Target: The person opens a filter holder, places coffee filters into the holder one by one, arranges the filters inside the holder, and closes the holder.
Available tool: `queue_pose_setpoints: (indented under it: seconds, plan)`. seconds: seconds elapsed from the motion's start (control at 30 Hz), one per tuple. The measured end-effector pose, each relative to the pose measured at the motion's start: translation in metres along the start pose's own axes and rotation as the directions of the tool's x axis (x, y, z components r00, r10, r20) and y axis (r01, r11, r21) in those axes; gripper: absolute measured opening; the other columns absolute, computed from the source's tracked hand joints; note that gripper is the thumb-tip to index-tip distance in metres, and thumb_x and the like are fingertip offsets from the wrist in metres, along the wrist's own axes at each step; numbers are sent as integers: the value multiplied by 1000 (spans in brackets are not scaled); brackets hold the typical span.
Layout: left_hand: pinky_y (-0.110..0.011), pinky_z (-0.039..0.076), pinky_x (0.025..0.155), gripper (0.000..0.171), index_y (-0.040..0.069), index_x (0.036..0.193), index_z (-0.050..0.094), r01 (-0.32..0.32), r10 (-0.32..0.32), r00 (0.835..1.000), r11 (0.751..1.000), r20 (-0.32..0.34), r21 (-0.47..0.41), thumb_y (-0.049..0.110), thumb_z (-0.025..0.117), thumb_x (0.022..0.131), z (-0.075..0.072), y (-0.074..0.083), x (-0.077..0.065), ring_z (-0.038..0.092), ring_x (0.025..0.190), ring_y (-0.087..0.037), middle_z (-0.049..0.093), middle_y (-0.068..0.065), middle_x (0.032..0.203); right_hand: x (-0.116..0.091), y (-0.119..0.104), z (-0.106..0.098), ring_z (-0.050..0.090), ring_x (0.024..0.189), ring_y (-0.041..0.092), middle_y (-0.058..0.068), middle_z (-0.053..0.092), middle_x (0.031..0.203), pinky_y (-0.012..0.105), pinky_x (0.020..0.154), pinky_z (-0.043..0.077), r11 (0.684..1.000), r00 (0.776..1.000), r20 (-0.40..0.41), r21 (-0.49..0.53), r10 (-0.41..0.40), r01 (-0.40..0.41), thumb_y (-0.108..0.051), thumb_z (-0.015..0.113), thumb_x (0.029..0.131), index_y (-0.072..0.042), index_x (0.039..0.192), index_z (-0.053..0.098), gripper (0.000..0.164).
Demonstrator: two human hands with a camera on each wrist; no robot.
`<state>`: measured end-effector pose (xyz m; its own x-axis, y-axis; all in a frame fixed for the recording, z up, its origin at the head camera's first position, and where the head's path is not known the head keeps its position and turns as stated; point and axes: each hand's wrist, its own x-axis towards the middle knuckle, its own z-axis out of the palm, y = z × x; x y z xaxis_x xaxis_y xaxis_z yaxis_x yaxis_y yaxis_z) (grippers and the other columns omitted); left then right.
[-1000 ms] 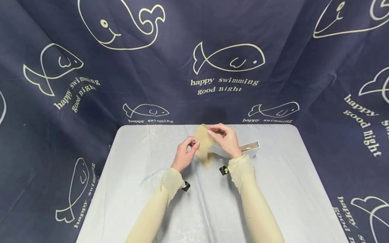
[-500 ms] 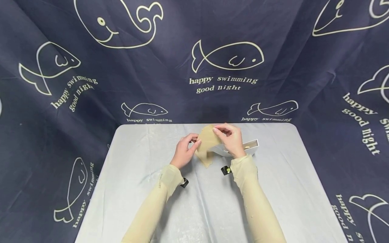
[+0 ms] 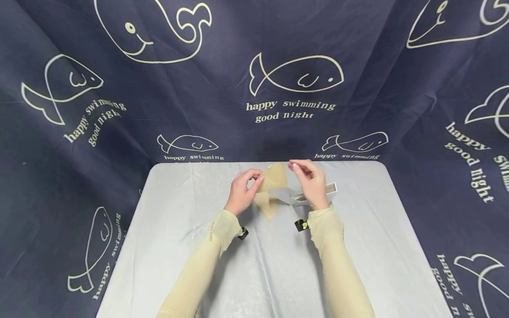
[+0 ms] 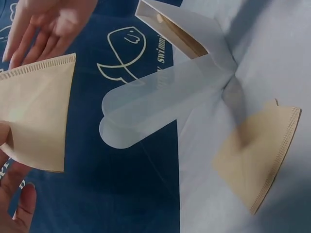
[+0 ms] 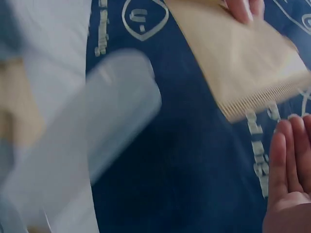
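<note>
My left hand [image 3: 243, 189] pinches a tan cone-shaped coffee filter [image 3: 274, 176] between thumb and fingers, raised above the far part of the table. In the left wrist view, its crimped edge faces my right hand [image 4: 56, 22]. That hand's fingers are fairly straight and stand just apart from the paper in the right wrist view, holding nothing. A second coffee filter [image 4: 260, 158] lies flat on the table, below the held one. Right of it stands a narrow white box [image 4: 216, 36], open, with tan paper inside. From the box reaches a translucent strip with two rounded ends [image 4: 141, 107].
A pale cloth covers the table [image 3: 191, 198], and its far edge meets a dark blue curtain [image 3: 222, 97] with fish drawings. Black wrist cameras, the left one [image 3: 243, 233] and the right one [image 3: 301, 225], hang at the cuffs.
My right hand has let go of the coffee filter's upper edge and moved right, away from it. The left hand keeps its pinch, and the held filter has tilted.
</note>
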<state>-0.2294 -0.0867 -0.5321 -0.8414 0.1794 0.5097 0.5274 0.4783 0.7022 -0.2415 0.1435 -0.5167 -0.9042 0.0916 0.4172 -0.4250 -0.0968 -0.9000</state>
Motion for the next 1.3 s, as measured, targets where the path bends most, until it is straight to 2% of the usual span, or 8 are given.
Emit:
queue_pose_setpoints:
  seconds: [0.2,0.4,0.6,0.8,0.97,1.03,1.17,1.3]
  plan:
    - [-37,49,89,10,13,106,76,3,-3,1000,1000,12,-8,19,70,100,2,2,1,67,95,-17,75,-1,98,4,1,-50,73,93,9,-5,77,97,24,93,56,999,984,-176,-36,-41,35,-3,57,105,20,113,67,26]
    - [-40,50,92,12,15,108,76,23,-22,998,1000,58,-7,20,68,101,14,9,2,66,99,-20,75,-2,101,-13,27,-98,69,95,9,-4,76,98,20,94,52,987,921,-371,-53,123,-153,-14,46,111,17,123,65,38]
    - [-38,52,92,14,14,110,76,2,-2,995,1000,104,0,20,67,102,40,19,7,68,100,-19,76,-2,102,-29,59,-109,64,107,6,1,76,109,15,101,43,933,896,-320,-82,308,-350,-26,39,113,9,133,63,47]
    - [-31,51,84,13,15,108,77,-22,17,989,999,149,29,21,67,102,72,29,12,66,94,-15,78,1,98,-37,66,-103,62,116,12,27,68,124,13,103,40,905,886,-286,-117,365,-410,-26,33,114,8,132,64,50]
    - [-31,48,87,10,17,106,76,-23,10,986,997,168,78,22,69,101,92,36,14,64,91,-12,79,5,94,-39,59,-101,64,106,16,0,76,103,16,95,45,895,870,-270,-57,412,-442,-22,30,114,7,126,65,47]
    - [-32,47,87,9,18,104,76,-21,3,985,994,171,108,22,69,100,100,39,15,64,90,-12,79,6,93,-40,50,-98,62,102,8,-20,69,94,16,94,44,892,865,-283,-57,416,-448,-22,32,114,-3,119,69,42]
    - [-29,47,86,8,20,104,76,-26,-7,984,983,177,184,24,69,100,114,45,16,63,87,-10,77,9,90,-41,39,-95,58,105,2,-23,68,98,17,101,39,896,873,-274,-73,404,-438,-20,32,113,-20,108,72,40]
    - [-28,47,83,8,22,104,75,-18,-25,985,970,172,244,26,70,100,126,50,15,62,83,-10,77,9,89,-40,59,-103,61,108,1,-21,71,102,17,103,40,902,881,-256,-69,398,-427,-22,28,114,-14,113,73,46]
